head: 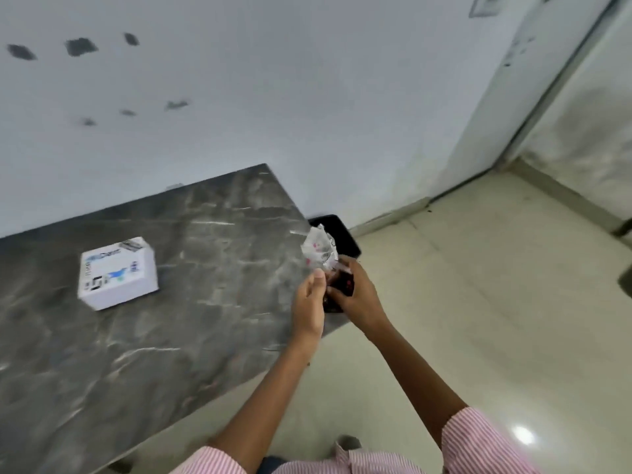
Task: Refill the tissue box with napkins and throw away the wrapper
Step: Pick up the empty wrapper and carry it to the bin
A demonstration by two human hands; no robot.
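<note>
A white tissue box (118, 272) with blue print lies on the dark marble table (178, 254), left of my hands. My right hand (355, 292) is closed on a crumpled clear wrapper (319, 249) with pink and white print, which sticks up above the fingers. My left hand (309, 302) touches the wrapper's lower part from the left, thumb up, over the table's right edge. Just beyond the wrapper, a black bin (337, 232) stands on the floor against the wall. The picture is blurred by motion.
A pale wall with dark marks rises behind the table. To the right lies beige tiled floor (496, 302) and a door frame in the corner. A dark object sits at the far right edge.
</note>
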